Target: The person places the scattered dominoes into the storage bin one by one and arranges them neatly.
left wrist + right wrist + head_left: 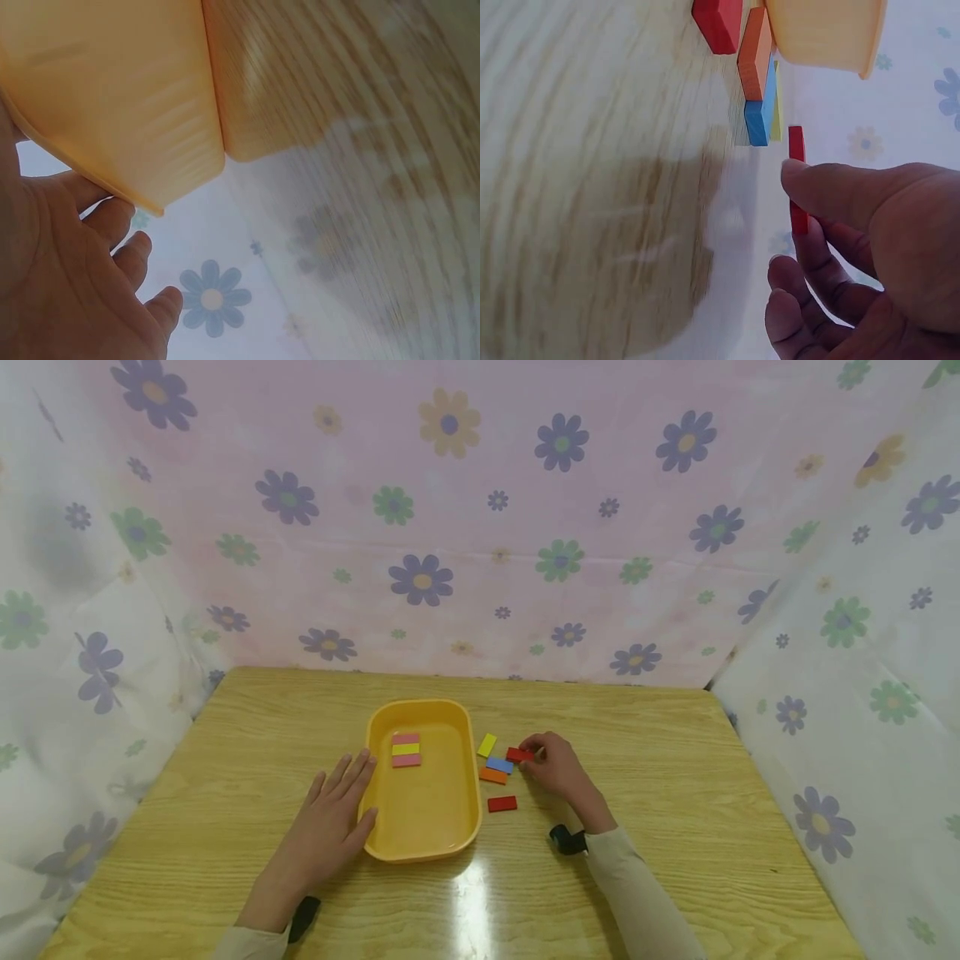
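Note:
My right hand (553, 766) pinches a red block (519, 754) between thumb and fingers; the right wrist view shows this red block (798, 180) raised off the table. Just left of it lie a blue block (499, 766), an orange block (492, 775) and a yellow block (487, 745). Another red block (502, 804) rests nearer the front. With fingers extended, my left hand (330, 818) rests on the left rim of a yellow-orange tray (427, 827). Inside the tray, two pink blocks (406, 761) lie with a yellow block (406, 749) between them.
A wood-grain table (637, 735) carries everything. Behind it hangs a pink floral cloth (480, 527), and pale floral cloths stand at both sides. Dark bands sit at both wrists, the right one (567, 840) close above the tabletop.

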Motion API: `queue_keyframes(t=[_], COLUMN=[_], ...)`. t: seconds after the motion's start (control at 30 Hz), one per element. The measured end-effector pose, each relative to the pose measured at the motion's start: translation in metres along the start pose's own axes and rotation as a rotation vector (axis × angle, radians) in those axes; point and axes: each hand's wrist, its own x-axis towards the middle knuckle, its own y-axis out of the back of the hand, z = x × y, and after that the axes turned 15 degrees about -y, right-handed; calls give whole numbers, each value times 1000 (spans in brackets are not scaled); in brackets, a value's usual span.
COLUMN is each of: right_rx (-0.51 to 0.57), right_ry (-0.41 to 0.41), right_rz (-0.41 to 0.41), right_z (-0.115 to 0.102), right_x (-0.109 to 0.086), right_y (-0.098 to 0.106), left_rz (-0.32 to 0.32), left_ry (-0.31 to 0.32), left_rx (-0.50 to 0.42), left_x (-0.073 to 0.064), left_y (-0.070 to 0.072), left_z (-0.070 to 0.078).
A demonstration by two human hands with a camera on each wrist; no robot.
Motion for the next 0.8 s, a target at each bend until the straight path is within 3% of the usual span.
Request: queue_keyframes(t=[0.4, 0.8], right_rx=[-46, 31], right_ry=[43, 26], right_rz=[32, 2], right_z=[3, 10], right_x=[-10, -28], right_y=[1, 6], left_rz=[1, -7], left_ry=[-1, 0], left_rx=[-12, 7], left_x=[1, 1], left_y=[-1, 0], left_z=[0, 2])
